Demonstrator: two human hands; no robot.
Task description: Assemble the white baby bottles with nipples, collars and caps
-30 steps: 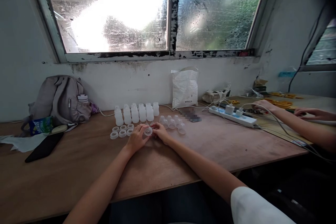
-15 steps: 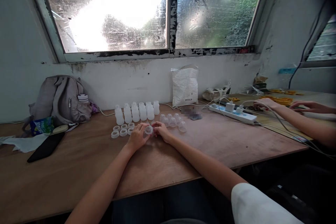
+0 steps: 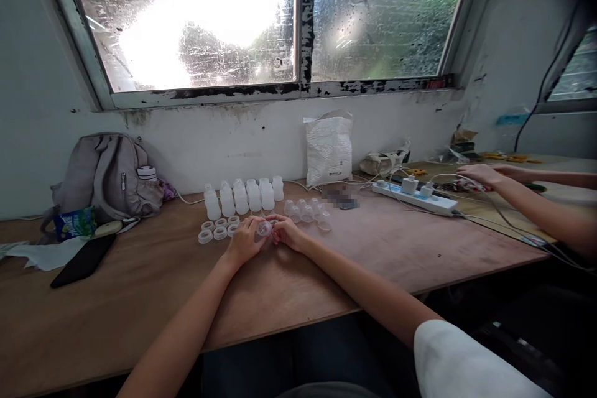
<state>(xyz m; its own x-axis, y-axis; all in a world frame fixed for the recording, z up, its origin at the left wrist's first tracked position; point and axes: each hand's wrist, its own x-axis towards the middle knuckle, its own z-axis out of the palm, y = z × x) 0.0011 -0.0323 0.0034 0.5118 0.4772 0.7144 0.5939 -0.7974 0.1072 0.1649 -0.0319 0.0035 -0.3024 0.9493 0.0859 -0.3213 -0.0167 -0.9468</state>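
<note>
Grips in the left hand (image 3: 243, 241), right of the pale rings (image 3: 219, 236), a clear plastic piece (image 3: 263, 228), probably light, stiff, slippery, best pinched by its rim; cannot tell the hold of the curled right hand (image 3: 288, 234).

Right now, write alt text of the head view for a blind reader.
A left hand holds a small clear plastic piece, with the right hand beside it, at a wooden table. White bottles stand behind, with rings near the left hand and clear cups near the right. A backpack sits at far left.
</note>
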